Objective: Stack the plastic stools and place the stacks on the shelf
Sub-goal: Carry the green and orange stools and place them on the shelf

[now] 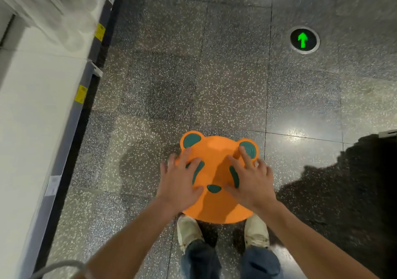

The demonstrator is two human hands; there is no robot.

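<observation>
An orange plastic stool [217, 205] with a bear-face seat and dark green ears, eyes and nose stands on the floor just in front of my feet. I see only its top; whatever is beneath the seat is hidden. My left hand [182, 182] lies flat on the left half of the seat, fingers spread. My right hand [249, 180] lies flat on the right half, fingers reaching to the right ear. Neither hand curls around the rim. The white shelf [32, 111] runs along the left side.
The shelf's grey front edge [71, 141] carries yellow and white price tags. The speckled dark floor has a round green arrow light [304, 40] at the upper right. A black shape [352, 192] lies low on the right. A grey tube [55, 267] crosses the bottom left.
</observation>
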